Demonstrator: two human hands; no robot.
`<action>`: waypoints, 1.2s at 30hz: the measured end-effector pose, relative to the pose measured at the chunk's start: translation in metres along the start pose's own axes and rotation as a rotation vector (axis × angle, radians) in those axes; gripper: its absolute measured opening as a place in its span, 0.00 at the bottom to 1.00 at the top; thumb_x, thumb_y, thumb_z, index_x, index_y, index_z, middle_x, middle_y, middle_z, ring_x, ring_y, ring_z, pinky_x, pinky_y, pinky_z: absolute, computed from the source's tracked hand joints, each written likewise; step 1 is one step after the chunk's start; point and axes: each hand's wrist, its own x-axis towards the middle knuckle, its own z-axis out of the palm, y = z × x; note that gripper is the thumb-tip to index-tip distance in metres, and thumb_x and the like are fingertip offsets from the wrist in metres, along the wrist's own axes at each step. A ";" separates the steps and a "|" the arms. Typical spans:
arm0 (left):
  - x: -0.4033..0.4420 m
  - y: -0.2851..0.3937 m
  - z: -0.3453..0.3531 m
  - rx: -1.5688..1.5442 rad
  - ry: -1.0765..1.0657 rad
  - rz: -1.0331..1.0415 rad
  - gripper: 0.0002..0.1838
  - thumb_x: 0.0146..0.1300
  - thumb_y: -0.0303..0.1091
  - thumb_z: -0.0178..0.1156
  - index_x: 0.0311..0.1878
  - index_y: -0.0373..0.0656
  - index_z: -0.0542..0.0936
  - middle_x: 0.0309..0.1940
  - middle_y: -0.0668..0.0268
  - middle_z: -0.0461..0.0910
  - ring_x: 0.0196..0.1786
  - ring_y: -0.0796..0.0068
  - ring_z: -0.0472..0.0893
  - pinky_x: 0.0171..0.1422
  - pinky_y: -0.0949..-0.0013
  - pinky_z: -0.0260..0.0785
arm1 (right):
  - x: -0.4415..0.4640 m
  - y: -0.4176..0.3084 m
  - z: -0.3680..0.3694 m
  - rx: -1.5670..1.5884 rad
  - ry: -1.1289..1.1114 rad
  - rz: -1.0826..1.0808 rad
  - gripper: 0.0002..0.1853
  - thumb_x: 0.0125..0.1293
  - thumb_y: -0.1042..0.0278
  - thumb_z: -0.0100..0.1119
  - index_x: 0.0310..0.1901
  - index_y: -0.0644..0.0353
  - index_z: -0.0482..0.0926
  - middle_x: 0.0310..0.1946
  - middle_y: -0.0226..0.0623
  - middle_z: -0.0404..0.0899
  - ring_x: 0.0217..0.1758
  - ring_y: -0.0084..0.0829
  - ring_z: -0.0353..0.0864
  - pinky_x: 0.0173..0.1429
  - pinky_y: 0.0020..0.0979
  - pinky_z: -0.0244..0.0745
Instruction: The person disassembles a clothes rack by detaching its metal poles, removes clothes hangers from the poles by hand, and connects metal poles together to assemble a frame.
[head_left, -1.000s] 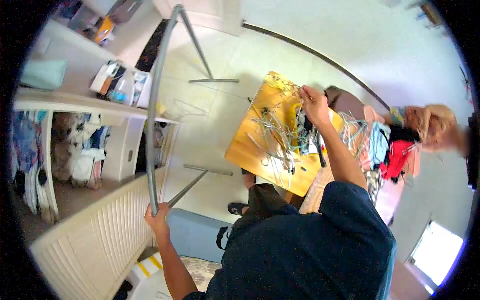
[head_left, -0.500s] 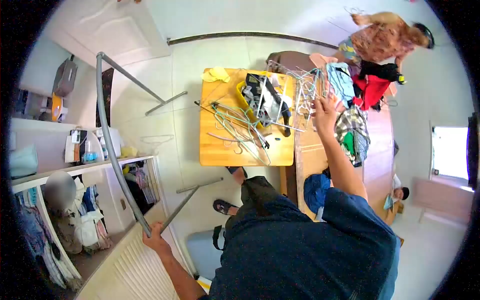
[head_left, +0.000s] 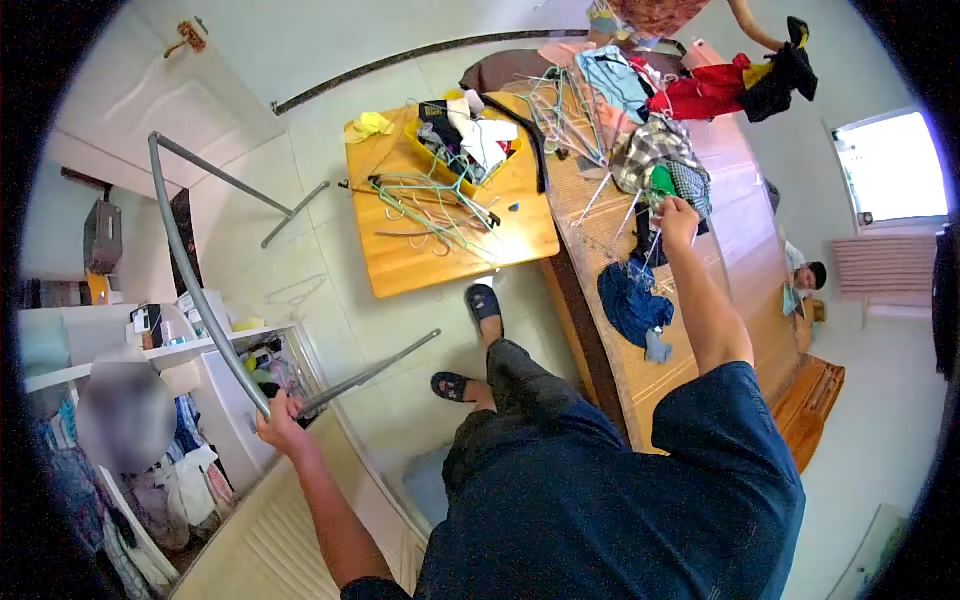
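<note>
Metal rack: grey tubular frame (head_left: pixel 230 360), in the space between the open shelves (head_left: pixel 55 378) and the wooden counter; one foot bar (head_left: pixel 295 215) appears to lie on the floor.
Rack handling: judged stiff and hollow, moderate in weight but awkward in length; smooth tube, liable to swing or twist if taken at one end. Best held near the corner or, for balance, mid-tube.
Left grip: left hand (head_left: pixel 283 427) closed around the rack, at the near corner.
Counter: wooden top (head_left: pixel 390 270), carrying tangled hangers (head_left: pixel 440 205) beside a yellow basket (head_left: pixel 425 158) of clothing.
Bed: matted surface (head_left: pixel 640 400), bearing a checked shirt (head_left: pixel 660 145) and dark blue cloth (head_left: pixel 635 305).
Thin hangers: slender rods (head_left: pixel 628 214) above the bed, just beside the shirt. Judged light, springy, apt to snag; sound hold at gathered hooks.
Right grip: right hand (head_left: pixel 677 222) closed on thin hangers; count and exact contact cannot be told.
Far right: another person's arm (head_left: pixel 752 25) near a red garment (head_left: pixel 705 92), apart from both grips.
</note>
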 end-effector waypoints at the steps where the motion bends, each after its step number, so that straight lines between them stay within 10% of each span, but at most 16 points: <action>1: 0.002 -0.005 -0.001 -0.048 0.012 -0.002 0.14 0.61 0.25 0.66 0.31 0.41 0.67 0.18 0.68 0.65 0.24 0.70 0.71 0.38 0.58 0.73 | 0.003 0.011 -0.010 0.023 0.007 0.021 0.11 0.75 0.70 0.57 0.48 0.69 0.85 0.35 0.38 0.84 0.33 0.27 0.84 0.34 0.31 0.85; 16: 0.009 0.011 0.025 -0.099 0.051 -0.001 0.16 0.60 0.25 0.65 0.28 0.43 0.65 0.17 0.68 0.66 0.22 0.71 0.70 0.37 0.61 0.71 | 0.097 0.182 -0.050 0.446 -0.299 0.295 0.05 0.67 0.67 0.62 0.39 0.59 0.81 0.31 0.34 0.80 0.30 0.28 0.81 0.36 0.31 0.83; 24: -0.003 0.002 0.030 -0.105 0.046 0.004 0.10 0.56 0.26 0.65 0.26 0.38 0.72 0.17 0.66 0.71 0.20 0.72 0.72 0.30 0.65 0.67 | -0.102 0.136 0.044 0.042 -0.768 0.394 0.11 0.72 0.60 0.67 0.44 0.59 0.84 0.37 0.32 0.83 0.36 0.24 0.82 0.39 0.29 0.82; 36: -0.100 -0.005 0.025 -0.092 0.091 -0.064 0.10 0.59 0.29 0.68 0.29 0.38 0.77 0.21 0.68 0.76 0.23 0.80 0.73 0.29 0.73 0.64 | -0.345 0.074 0.111 -0.040 -1.336 -0.084 0.20 0.68 0.66 0.70 0.59 0.63 0.81 0.43 0.36 0.86 0.45 0.28 0.86 0.49 0.30 0.82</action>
